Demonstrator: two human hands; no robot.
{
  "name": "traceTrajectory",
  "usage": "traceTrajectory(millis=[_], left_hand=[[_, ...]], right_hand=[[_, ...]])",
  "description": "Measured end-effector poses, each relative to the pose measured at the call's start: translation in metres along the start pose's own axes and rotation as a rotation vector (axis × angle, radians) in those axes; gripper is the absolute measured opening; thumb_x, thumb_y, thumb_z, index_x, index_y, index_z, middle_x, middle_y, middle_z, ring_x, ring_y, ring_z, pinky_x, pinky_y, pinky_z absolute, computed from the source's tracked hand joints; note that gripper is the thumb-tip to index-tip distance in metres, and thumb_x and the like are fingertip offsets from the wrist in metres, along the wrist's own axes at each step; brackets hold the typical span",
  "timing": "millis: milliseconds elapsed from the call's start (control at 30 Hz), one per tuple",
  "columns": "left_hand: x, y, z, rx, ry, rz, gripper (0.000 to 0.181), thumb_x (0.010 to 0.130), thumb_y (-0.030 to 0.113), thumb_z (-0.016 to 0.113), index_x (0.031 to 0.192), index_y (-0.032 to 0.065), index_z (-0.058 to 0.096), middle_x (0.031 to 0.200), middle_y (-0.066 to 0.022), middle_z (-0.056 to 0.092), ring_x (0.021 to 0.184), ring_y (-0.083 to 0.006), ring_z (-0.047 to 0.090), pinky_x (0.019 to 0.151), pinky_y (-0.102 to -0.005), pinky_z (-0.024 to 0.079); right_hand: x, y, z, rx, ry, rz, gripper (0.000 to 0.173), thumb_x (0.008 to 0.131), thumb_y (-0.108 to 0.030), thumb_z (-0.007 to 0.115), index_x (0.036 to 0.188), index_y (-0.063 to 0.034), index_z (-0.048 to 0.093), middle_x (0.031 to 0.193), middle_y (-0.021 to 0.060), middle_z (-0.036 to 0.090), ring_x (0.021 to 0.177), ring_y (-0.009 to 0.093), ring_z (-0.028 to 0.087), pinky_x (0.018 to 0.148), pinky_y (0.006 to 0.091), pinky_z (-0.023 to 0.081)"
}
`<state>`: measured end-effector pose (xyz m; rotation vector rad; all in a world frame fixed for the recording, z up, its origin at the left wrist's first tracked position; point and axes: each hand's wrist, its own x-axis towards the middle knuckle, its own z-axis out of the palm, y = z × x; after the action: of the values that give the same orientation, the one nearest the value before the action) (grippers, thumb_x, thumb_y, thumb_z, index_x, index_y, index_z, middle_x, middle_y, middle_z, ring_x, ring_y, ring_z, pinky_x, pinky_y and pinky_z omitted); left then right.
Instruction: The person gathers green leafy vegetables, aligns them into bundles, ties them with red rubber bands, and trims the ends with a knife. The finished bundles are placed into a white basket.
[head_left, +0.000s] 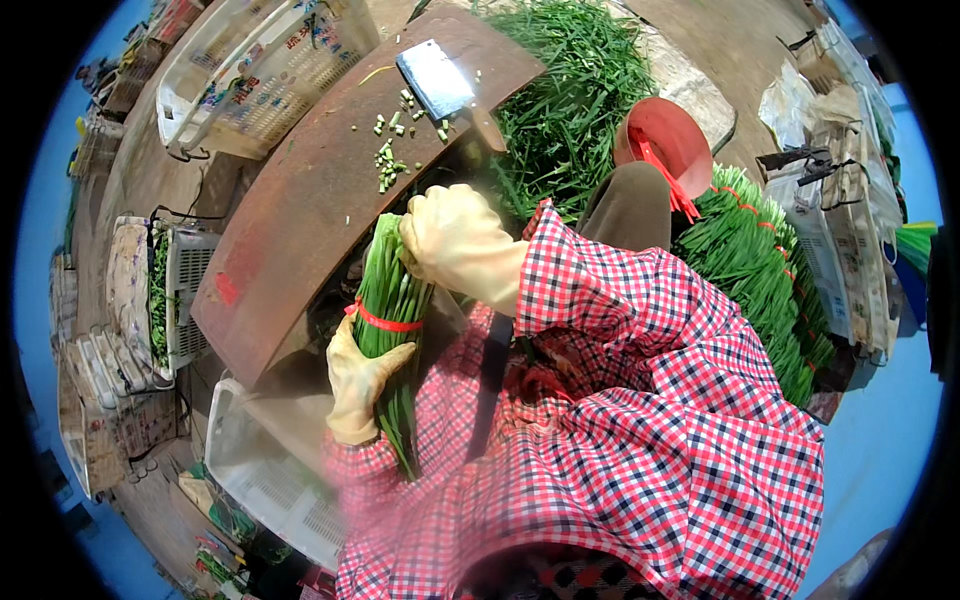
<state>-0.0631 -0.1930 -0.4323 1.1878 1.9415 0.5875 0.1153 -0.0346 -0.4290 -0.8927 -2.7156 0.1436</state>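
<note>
My left hand, in a pale yellow glove, grips a bundle of green garlic chives just below the red tie around it. My right hand, gloved alike, is closed at the bundle's pale cut end; whether it holds stalks is hidden. A cleaver with a wooden handle lies on the rust-brown board beyond my hands. Short cut stalk ends are scattered beside it. A red round container with red ties hanging over its rim stands past my knee.
Loose green leaves are heaped beyond the board's right end. Tied chive bundles are stacked at the right. Plastic crates stand at the upper left, with another crate at the lower left and more crates at the far right.
</note>
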Motion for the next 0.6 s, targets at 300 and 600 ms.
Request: traceTrajectory(millis=[300,600], left_hand=[[0.003,-0.003,-0.001,-0.131,-0.048,-0.061,0.073,0.058,0.021,0.088,0.121,-0.0014,0.059,0.101,-0.0187,0.070,0.093,-0.0292,0.068,0.085,-0.0374,0.051],[0.003,-0.009,-0.003,-0.261,-0.087,-0.092,0.068,0.060,0.010,0.086,0.121,-0.0023,0.058,0.101,-0.0137,0.071,0.089,-0.0211,0.068,0.085,-0.0329,0.051]], right_hand=[[0.018,0.008,-0.005,0.127,-0.331,0.052,0.023,0.081,-0.024,0.061,0.068,-0.0063,0.067,0.071,0.0109,0.067,0.066,0.028,0.067,0.060,0.0397,0.055],[0.018,0.069,-0.019,0.165,-0.664,0.681,0.021,0.086,-0.026,0.058,0.089,-0.0109,0.072,0.090,0.0129,0.072,0.081,0.029,0.071,0.070,0.0414,0.057]])
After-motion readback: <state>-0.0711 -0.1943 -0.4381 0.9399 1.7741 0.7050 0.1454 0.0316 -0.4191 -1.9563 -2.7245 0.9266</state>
